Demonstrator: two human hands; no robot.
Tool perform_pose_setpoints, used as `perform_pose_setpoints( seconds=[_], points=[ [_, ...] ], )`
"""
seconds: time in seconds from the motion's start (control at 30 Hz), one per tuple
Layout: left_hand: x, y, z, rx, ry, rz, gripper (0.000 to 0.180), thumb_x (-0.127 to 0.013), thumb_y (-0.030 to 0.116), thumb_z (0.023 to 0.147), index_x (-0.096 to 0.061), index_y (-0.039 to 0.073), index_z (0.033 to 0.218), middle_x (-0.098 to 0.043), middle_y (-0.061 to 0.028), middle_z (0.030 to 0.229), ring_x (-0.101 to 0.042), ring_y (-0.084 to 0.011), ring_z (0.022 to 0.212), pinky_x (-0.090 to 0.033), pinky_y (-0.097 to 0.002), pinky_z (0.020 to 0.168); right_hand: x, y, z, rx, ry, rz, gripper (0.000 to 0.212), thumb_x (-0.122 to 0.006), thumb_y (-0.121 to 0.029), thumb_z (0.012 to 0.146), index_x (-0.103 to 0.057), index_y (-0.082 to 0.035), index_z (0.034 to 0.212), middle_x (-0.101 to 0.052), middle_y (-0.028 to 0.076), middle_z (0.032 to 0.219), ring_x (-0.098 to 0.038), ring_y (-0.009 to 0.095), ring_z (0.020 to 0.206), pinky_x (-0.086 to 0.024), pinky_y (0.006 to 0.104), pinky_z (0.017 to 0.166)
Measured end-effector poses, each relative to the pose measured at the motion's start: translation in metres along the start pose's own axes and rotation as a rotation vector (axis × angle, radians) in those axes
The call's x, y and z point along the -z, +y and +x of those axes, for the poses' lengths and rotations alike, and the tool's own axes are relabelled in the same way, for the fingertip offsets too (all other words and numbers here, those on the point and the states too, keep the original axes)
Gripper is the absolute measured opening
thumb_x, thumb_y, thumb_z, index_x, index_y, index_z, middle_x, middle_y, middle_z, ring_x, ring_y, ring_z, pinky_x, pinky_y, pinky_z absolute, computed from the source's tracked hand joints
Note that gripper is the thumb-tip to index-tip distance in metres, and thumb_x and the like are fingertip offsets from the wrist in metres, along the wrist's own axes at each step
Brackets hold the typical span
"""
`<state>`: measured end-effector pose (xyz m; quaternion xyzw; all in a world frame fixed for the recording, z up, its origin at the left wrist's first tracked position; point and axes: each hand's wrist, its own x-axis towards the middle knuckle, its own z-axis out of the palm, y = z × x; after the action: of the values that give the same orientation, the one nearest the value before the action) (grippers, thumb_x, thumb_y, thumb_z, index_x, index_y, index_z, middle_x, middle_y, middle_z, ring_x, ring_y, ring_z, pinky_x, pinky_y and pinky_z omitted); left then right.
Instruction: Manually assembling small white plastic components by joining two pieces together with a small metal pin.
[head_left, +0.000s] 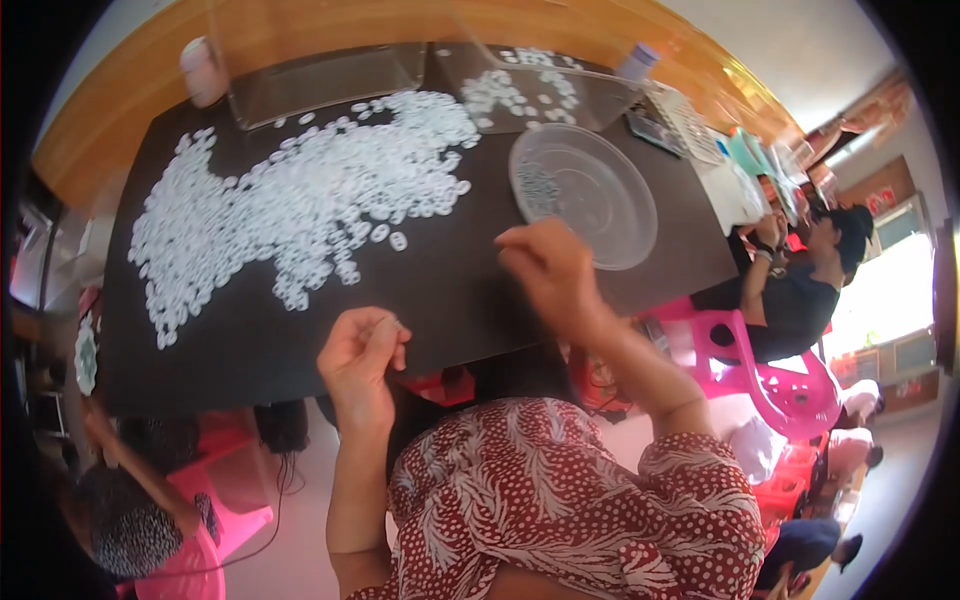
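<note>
My left hand [362, 358] is closed in a pinch over the table's near edge. A tiny pale thing shows at its fingertips, too small to name. My right hand [552, 268], a little blurred, is raised by the near left rim of a round clear plastic dish [628, 205]. Its fingers are curled, and what they may hold is hidden. Small grey pieces [537, 187] are gathered on the dish's left side. A wide spread of small white oval ring-like pieces [320, 185] covers the left and middle of the dark tabletop [440, 270].
Two clear boxes stand at the back: one at left [330, 90], one at right [600, 105] with white pieces. A pink bottle [203, 75], a purple-capped bottle [638, 63] and a phone [655, 134] line the edges. Another person [800, 300] sits at right near pink chairs [790, 390].
</note>
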<state>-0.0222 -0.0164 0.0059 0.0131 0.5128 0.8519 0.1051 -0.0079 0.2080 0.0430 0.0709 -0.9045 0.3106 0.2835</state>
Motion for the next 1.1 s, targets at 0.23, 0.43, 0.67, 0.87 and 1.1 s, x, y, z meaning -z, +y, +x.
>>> perform_pose_setpoints(
  seconds=[0.23,0.43,0.67,0.87,1.1],
  points=[
    [0.000,-0.001,0.000,-0.020,-0.043,0.074,0.009,-0.060,0.007,0.087,-0.056,-0.001,0.086,-0.059,-0.0072,0.075,-0.049,-0.0099,0.058,-0.040,-0.0210,0.054,0.082,0.086,0.003,-0.328,-0.171,-0.167,0.011,-0.064,-0.005,0.071,-0.064,0.000,0.080,-0.063,0.016,0.076,-0.061,0.032,0.072,-0.047,0.0371,0.064],
    [-0.001,-0.002,0.000,-0.036,-0.033,0.081,0.007,-0.062,0.004,0.085,-0.057,-0.001,0.086,-0.061,-0.0087,0.075,-0.051,-0.0105,0.057,-0.042,-0.0207,0.054,0.084,0.096,0.000,-0.443,-0.420,-0.132,0.015,-0.066,-0.011,0.068,-0.065,-0.001,0.079,-0.063,0.015,0.073,-0.062,0.030,0.069,-0.047,0.0358,0.064],
    [-0.003,-0.001,-0.001,-0.032,-0.013,0.122,0.009,-0.062,0.005,0.085,-0.057,-0.002,0.086,-0.061,-0.0090,0.075,-0.051,-0.0107,0.057,-0.042,-0.0208,0.054,0.071,0.097,0.006,-0.353,-0.473,-0.186,0.009,-0.062,-0.011,0.070,-0.063,-0.002,0.073,-0.062,0.015,0.068,-0.061,0.032,0.067,-0.047,0.0392,0.063],
    [-0.003,-0.002,0.000,-0.030,-0.020,0.091,0.009,-0.062,0.005,0.085,-0.057,-0.002,0.087,-0.061,-0.0098,0.075,-0.051,-0.0108,0.057,-0.042,-0.0208,0.054,0.071,0.098,0.007,-0.417,-0.517,-0.169,0.010,-0.059,-0.012,0.072,-0.062,-0.003,0.071,-0.062,0.015,0.068,-0.061,0.032,0.067,-0.047,0.0396,0.062],
    [-0.002,-0.002,-0.001,-0.023,-0.021,0.059,0.009,-0.061,0.005,0.085,-0.057,-0.002,0.087,-0.061,-0.0097,0.075,-0.050,-0.0107,0.056,-0.042,-0.0211,0.055,0.076,0.094,0.008,-0.414,-0.460,-0.150,0.009,-0.058,-0.009,0.073,-0.060,-0.001,0.077,-0.061,0.015,0.068,-0.060,0.029,0.064,-0.046,0.0370,0.060]
  ],
)
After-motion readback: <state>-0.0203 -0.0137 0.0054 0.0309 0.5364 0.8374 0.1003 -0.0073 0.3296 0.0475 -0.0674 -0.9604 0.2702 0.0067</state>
